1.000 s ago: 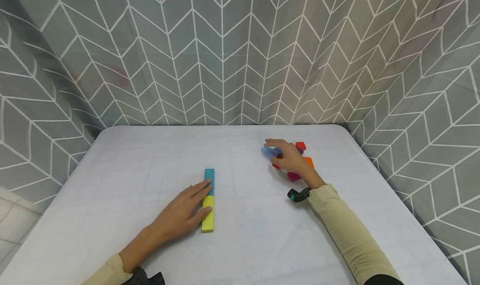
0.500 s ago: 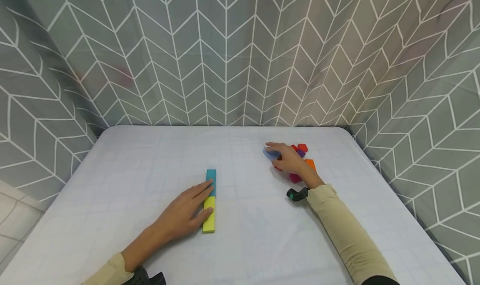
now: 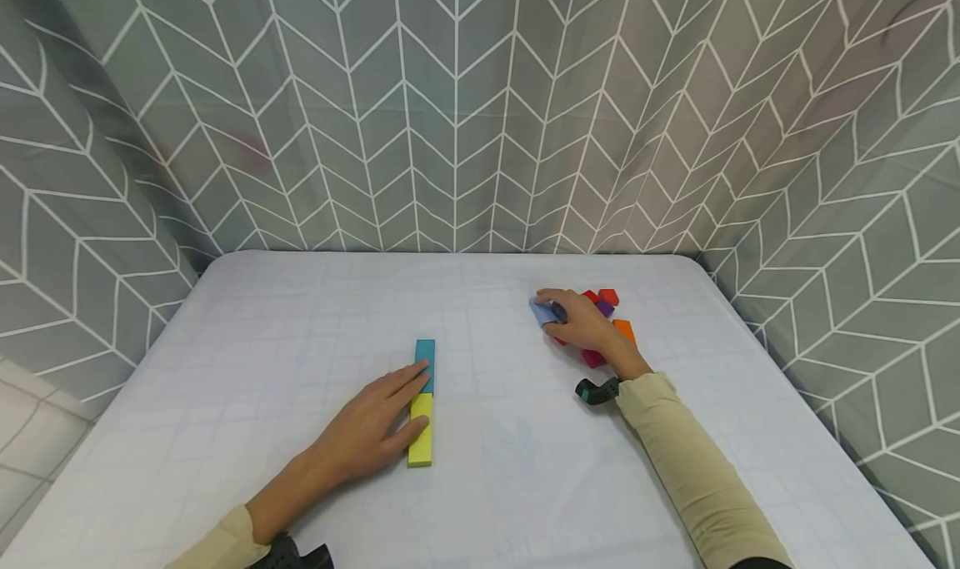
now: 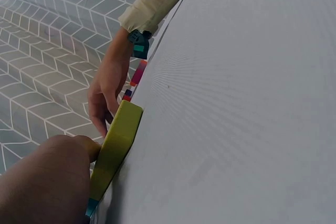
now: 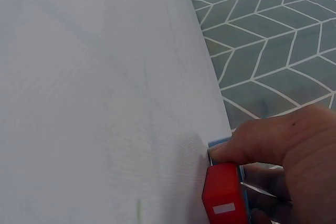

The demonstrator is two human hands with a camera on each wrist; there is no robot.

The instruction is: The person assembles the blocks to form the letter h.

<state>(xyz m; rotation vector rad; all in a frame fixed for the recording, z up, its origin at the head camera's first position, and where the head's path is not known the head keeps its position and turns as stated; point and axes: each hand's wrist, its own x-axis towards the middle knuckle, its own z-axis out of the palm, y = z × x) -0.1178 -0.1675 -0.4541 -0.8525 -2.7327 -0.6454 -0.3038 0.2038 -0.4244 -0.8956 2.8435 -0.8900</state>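
Fingers of my left hand (image 3: pixel 375 426) lie nearly straight against a teal block (image 3: pixel 425 351) and a yellow block (image 3: pixel 421 452), which stand end to end in one line on the table. In the left wrist view the yellow block (image 4: pixel 116 142) shows close up beside the hand. Farther off to the right, my right hand (image 3: pixel 581 319) pinches a light blue block (image 3: pixel 542 311) between thumb and fingers. The right wrist view shows a red block (image 5: pixel 223 190) just below that thumb; its far side is hidden.
Around the right hand lie loose blocks: an orange block (image 3: pixel 624 328), a magenta block (image 3: pixel 593 358), a red block (image 3: pixel 608 296) and a purple block (image 3: pixel 604 308). A white cloth covers the table (image 3: pixel 300 319). Patterned grey curtains (image 3: pixel 450 119) hang behind and beside it.
The light blue block has turned a little in my right hand, which has barely shifted. My left hand stays on the teal and yellow blocks. The whole head view has drifted slightly.
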